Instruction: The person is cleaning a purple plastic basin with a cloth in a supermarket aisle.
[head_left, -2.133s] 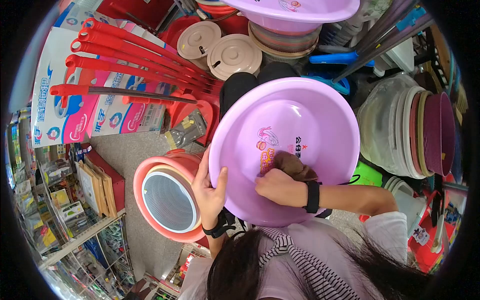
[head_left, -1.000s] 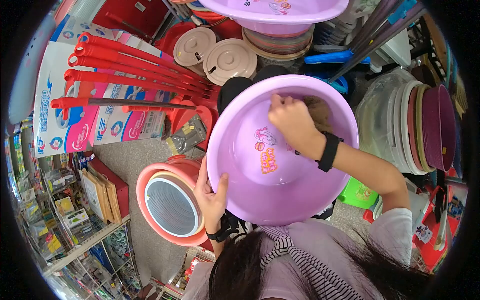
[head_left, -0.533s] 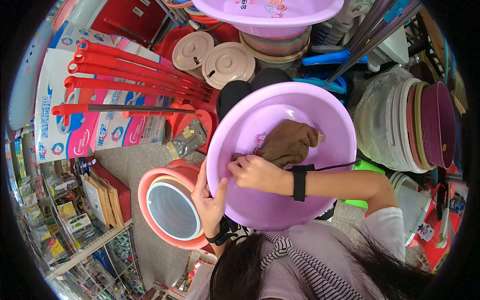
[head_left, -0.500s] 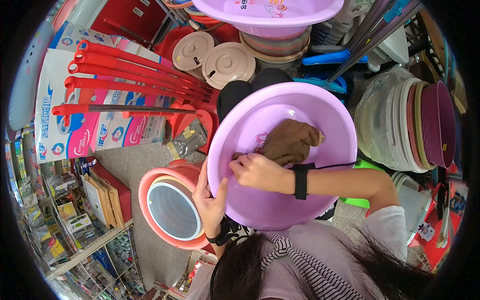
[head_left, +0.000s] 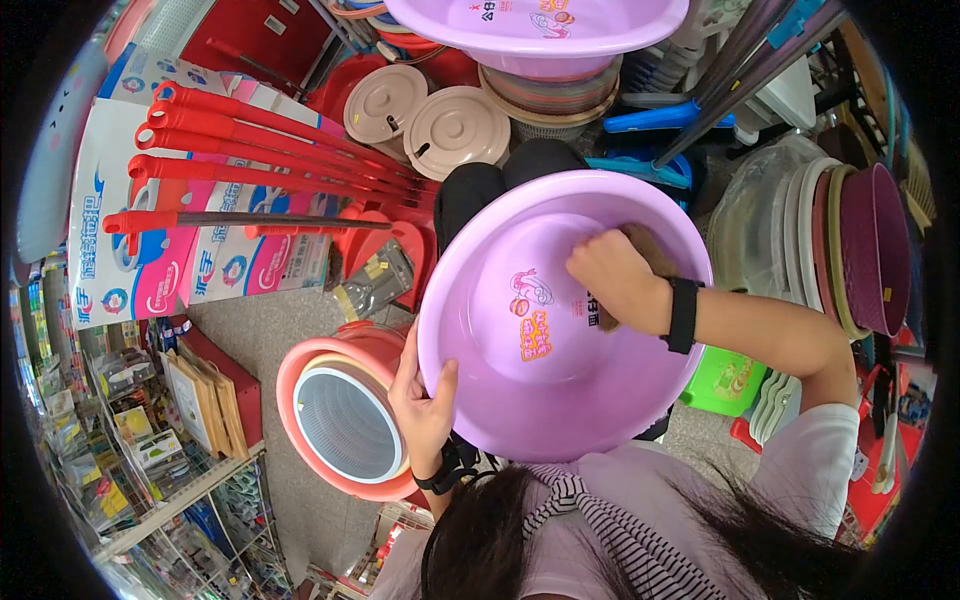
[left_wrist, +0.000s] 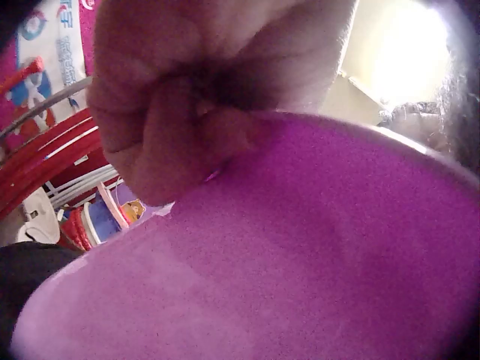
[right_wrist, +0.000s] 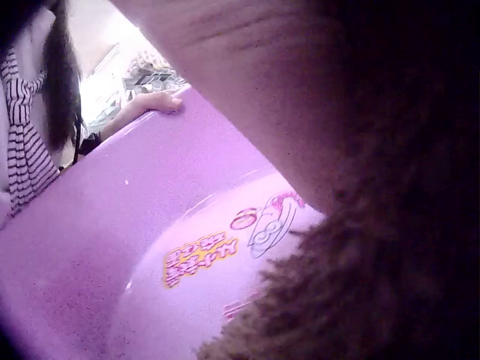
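- Holds the right hand at the upper-right inner wall of the purple plastic basin now, away from the left inner wall of half a second ago.
- Brings the brown cloth along, bunched up instead of spread across the bottom as before.
- Curls the right fingers round the cloth, knuckles up, so that only a brown edge shows past them toward the rim.
- Presses that cloth against the basin wall, just right of the printed label.
- Fills the lower right of the right wrist view with brown pile, touching the purple inside near the label.
- Grips the near-left rim with the left hand, thumb inside the bowl and the rest behind the rim, as in the earlier frames.
- Shows in the left wrist view curled fingers clamped on the purple edge.
- Tips the basin's opening toward the head camera, in front of the chest.
- Has a red tub with a white strainer basket nested inside, just left of the left hand.
- Has red mop handles fanned at upper left, well apart from both hands.
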